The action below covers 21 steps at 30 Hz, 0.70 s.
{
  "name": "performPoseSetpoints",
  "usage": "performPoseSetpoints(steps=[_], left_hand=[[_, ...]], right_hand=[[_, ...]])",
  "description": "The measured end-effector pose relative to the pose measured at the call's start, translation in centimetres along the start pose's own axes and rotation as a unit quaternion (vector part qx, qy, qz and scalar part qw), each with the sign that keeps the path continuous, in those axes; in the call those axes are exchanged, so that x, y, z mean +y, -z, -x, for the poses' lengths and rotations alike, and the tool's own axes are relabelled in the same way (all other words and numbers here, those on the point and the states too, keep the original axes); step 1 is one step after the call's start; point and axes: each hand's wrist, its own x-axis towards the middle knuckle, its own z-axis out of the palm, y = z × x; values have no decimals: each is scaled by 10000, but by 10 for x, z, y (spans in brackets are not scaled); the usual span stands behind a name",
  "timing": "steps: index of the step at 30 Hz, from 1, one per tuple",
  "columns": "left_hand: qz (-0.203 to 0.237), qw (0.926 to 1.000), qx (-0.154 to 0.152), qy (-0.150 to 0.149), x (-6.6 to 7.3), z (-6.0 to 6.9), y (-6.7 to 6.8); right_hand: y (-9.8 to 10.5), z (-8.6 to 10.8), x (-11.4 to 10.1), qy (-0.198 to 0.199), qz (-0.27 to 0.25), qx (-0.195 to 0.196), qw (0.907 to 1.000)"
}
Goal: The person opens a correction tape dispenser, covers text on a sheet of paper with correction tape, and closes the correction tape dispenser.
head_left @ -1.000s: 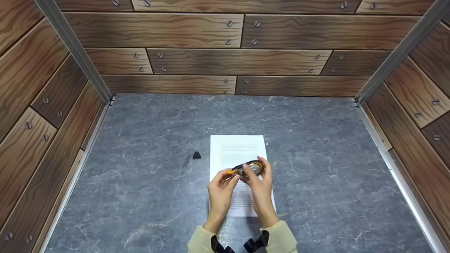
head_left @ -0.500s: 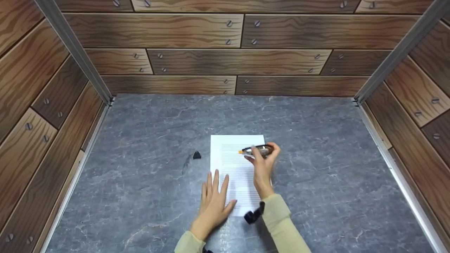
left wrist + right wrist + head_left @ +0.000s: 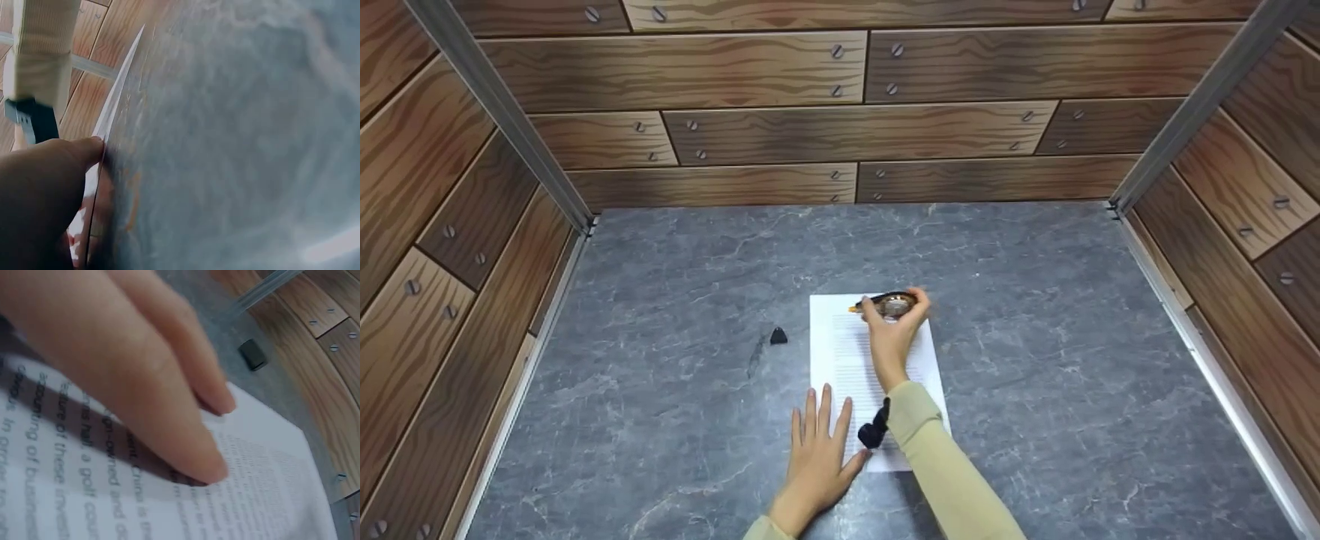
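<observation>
A printed white sheet [image 3: 851,360] lies on the grey surface. Over its top part, my right hand [image 3: 894,337] grips a dark oval tool [image 3: 895,304] with a clear window and an orange tip pointing left. My left hand [image 3: 815,461] lies flat with fingers spread across the sheet's lower left edge. In the left wrist view the thumb of my left hand [image 3: 45,185] rests at the edge of the paper [image 3: 115,93]. The right wrist view shows two fingers of my right hand [image 3: 135,365] over printed text [image 3: 112,467]; the tool is hidden there.
A small black cap-like piece [image 3: 778,336] stands on the grey surface [image 3: 675,375], left of the sheet. Wood-patterned walls [image 3: 735,135] with metal corner posts close the back and both sides.
My left hand has let go of the tool and come down flat on the sheet's lower left. My right hand has carried the tool up to the top of the page.
</observation>
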Motion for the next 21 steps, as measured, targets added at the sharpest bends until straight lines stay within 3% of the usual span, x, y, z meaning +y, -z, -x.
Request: performPoseSetpoints(steps=[6,11,21], left_hand=[[-395,9985,373,-45,-4,4,-11],[-442,9981,431,13,-4,9,-15],[-447,9978,497,13,-5,3,-15]], right_hand=[[-20,-1,17,188,312,-349,9987],[-29,1,28,296,813,-582,9945],[-32,-8,34,978,1205,-726,9852]])
